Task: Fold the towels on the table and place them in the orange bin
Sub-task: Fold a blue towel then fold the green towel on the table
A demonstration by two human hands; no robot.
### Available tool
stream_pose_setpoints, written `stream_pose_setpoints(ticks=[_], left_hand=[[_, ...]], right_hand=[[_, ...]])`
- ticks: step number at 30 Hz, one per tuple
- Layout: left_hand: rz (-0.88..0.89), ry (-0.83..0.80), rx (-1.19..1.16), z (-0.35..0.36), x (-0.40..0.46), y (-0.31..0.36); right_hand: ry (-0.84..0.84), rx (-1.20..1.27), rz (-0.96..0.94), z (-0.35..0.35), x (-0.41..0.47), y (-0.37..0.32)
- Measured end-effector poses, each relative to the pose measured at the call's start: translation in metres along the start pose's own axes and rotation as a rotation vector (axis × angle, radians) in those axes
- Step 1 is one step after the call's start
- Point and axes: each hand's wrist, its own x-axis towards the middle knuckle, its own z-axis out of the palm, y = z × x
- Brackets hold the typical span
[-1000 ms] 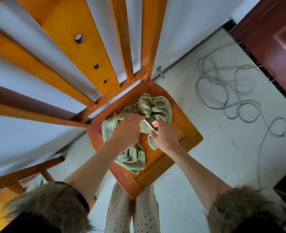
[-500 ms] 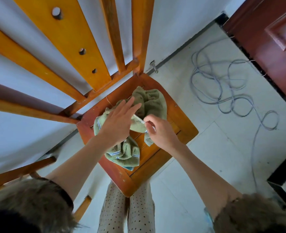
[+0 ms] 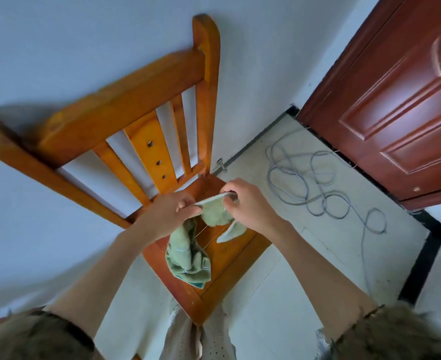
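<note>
A green towel (image 3: 188, 253) with blue-striped ends hangs above the seat of a wooden chair (image 3: 229, 258). My left hand (image 3: 167, 216) and my right hand (image 3: 250, 203) each pinch its top edge, stretched taut between them. The towel's crumpled lower part rests on the seat, near its front left. A short flap (image 3: 229, 233) dangles under my right hand. No orange bin is in view.
The chair's slatted back (image 3: 146, 141) rises in front of me against a pale wall. A tangled grey cable (image 3: 315, 178) lies on the tiled floor to the right. A dark red door (image 3: 395, 100) stands at the far right. My legs (image 3: 198, 336) are at the seat's front corner.
Both hands have lifted the towel's edge off the seat and pulled it tight between them. The heap on the seat has unrolled into a hanging strip. The view has risen, showing the whole chair back.
</note>
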Motion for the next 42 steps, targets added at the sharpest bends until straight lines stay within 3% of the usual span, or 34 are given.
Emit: stream_pose_setpoints(ticks=[7,13,23,29,36,42], left_hand=[[-0.003,0.137,-0.054,-0.046,-0.073,0.056],[-0.127,0.459,-0.171,-0.067,-0.173,0.08],[-0.28,0.864,-0.079,-0.083,-0.394,0.079],[-0.482,1.148,-0.075,-0.056,-0.549,0.065],[-0.772,1.396,-0.103,0.02,-0.759,0.033],[-0.941,1.417,-0.139,0.097,-0.921,0.015]], right_hand=[[0.134,-0.005,-0.185,-0.064,-0.025,-0.069],[0.179,-0.114,-0.46,-0.098,-0.063,-0.125],[0.229,-0.133,-0.822,-0.061,-0.157,-0.268],[0.044,-0.054,-0.99,0.007,-0.238,-0.363],[-0.233,0.038,-1.066,0.139,-0.384,-0.474],[-0.454,0.056,-1.181,0.244,-0.514,-0.545]])
